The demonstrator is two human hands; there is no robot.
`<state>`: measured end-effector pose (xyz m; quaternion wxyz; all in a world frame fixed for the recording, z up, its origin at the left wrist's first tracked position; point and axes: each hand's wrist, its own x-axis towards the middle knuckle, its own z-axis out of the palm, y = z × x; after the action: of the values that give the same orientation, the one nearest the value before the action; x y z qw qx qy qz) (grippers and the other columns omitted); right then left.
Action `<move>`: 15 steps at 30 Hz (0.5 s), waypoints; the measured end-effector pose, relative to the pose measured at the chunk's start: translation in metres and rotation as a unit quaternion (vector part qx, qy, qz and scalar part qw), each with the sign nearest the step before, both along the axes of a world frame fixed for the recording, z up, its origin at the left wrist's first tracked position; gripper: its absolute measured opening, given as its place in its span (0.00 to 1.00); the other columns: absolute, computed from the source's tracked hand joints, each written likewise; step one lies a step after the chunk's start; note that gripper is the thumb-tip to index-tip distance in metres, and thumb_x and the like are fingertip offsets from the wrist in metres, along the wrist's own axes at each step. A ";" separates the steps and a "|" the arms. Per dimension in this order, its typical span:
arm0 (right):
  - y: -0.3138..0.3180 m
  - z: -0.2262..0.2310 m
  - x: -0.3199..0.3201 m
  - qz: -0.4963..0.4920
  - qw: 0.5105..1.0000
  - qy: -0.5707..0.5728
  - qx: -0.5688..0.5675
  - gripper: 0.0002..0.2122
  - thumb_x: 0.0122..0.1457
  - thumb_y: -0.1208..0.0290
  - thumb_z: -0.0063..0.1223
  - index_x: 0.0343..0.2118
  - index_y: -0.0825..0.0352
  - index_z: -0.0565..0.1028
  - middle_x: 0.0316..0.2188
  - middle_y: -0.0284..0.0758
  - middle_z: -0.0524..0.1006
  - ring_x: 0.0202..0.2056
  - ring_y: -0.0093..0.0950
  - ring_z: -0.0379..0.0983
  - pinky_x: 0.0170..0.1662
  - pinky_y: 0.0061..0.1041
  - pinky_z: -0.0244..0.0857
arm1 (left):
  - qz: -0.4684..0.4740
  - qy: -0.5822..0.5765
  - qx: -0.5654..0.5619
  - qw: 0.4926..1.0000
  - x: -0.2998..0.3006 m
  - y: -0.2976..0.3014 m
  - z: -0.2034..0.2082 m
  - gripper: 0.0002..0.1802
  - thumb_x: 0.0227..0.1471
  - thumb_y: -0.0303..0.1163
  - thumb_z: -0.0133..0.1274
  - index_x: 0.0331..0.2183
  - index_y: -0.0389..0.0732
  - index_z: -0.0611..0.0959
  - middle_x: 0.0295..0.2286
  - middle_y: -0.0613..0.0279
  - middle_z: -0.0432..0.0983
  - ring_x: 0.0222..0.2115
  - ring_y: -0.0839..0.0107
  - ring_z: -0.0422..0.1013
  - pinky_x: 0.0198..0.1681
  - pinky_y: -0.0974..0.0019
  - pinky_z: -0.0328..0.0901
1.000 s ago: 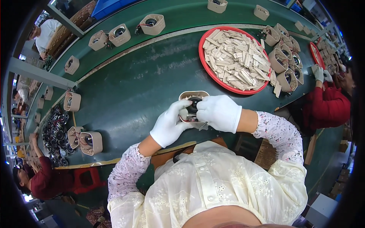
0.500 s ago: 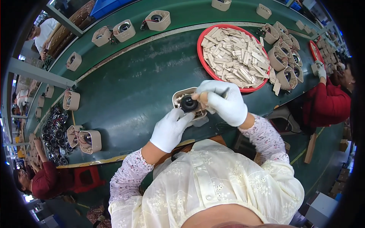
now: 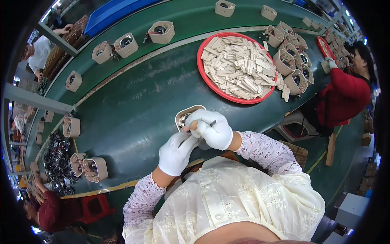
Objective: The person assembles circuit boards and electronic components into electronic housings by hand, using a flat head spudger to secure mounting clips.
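Beneath both hands (image 3: 217,132), partly covered: beige housing (image 3: 183,116).

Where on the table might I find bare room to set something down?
The widest bare patch of table lies left of the red tray, beyond the hands; another separates the left hand from the paired housings. It is crowded right of the tray, around the clustered housings, and far left, around the speaker heap.

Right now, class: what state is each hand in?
Left hand: at the beige housing; whether it grips cannot be told.
Right hand: closed, holding a thin dark item.
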<state>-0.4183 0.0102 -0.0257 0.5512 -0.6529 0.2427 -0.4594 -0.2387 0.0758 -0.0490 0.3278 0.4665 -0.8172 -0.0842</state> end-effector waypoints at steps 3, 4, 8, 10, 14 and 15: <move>-0.006 0.003 0.000 -0.028 0.998 0.018 -0.059 0.11 0.66 0.69 0.48 0.37 0.71 0.80 0.23 0.28 0.74 0.24 0.16 0.65 0.29 0.20 0.60 | -0.016 0.026 -0.013 0.999 0.001 -0.004 0.001 0.16 0.46 0.29 0.65 0.40 0.43 0.84 0.33 0.59 0.78 0.32 0.60 0.77 0.32 0.62 0.72; -0.005 0.017 -0.004 0.022 0.989 -0.001 0.149 0.10 0.66 0.67 0.50 0.38 0.69 0.80 0.23 0.27 0.74 0.25 0.14 0.65 0.29 0.18 0.60 | -0.014 0.033 0.037 0.999 0.004 -0.006 0.005 0.18 0.45 0.30 0.66 0.42 0.42 0.83 0.31 0.58 0.78 0.31 0.60 0.77 0.32 0.62 0.72; -0.054 0.035 -0.035 -0.170 0.976 0.136 -0.016 0.08 0.62 0.68 0.55 0.38 0.65 0.81 0.32 0.33 0.79 0.32 0.25 0.74 0.35 0.25 0.68 | -0.002 0.042 0.121 0.992 0.012 -0.015 0.012 0.25 0.45 0.35 0.69 0.47 0.43 0.81 0.33 0.56 0.80 0.32 0.58 0.79 0.34 0.61 0.73; -0.094 0.026 -0.062 -0.245 0.882 0.357 -0.185 0.07 0.59 0.67 0.58 0.36 0.61 0.83 0.38 0.39 0.79 0.39 0.37 0.79 0.40 0.36 0.72 | -0.017 0.041 0.095 0.994 0.017 -0.019 0.007 0.28 0.46 0.39 0.68 0.50 0.47 0.80 0.35 0.56 0.81 0.33 0.57 0.79 0.34 0.61 0.73; -0.124 0.001 -0.088 -0.243 0.695 0.630 -0.247 0.06 0.57 0.66 0.59 0.35 0.60 0.82 0.37 0.38 0.77 0.43 0.39 0.78 0.43 0.39 0.74 | -0.029 0.010 0.141 0.989 0.017 -0.023 0.014 0.32 0.44 0.38 0.70 0.52 0.43 0.80 0.39 0.54 0.82 0.36 0.55 0.79 0.38 0.61 0.73; -0.127 -0.001 -0.091 -0.243 0.695 0.629 -0.250 0.06 0.57 0.66 0.59 0.35 0.60 0.82 0.37 0.38 0.77 0.43 0.39 0.78 0.43 0.39 0.74 | -0.033 0.008 0.145 0.989 0.016 -0.024 0.013 0.33 0.44 0.38 0.70 0.53 0.44 0.80 0.39 0.53 0.82 0.36 0.55 0.79 0.38 0.61 0.73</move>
<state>-0.5090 -0.1172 -0.0267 -0.0441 -0.8216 0.5590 -0.1029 -0.2222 0.0520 -0.0357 0.2599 0.4813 -0.8086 -0.2166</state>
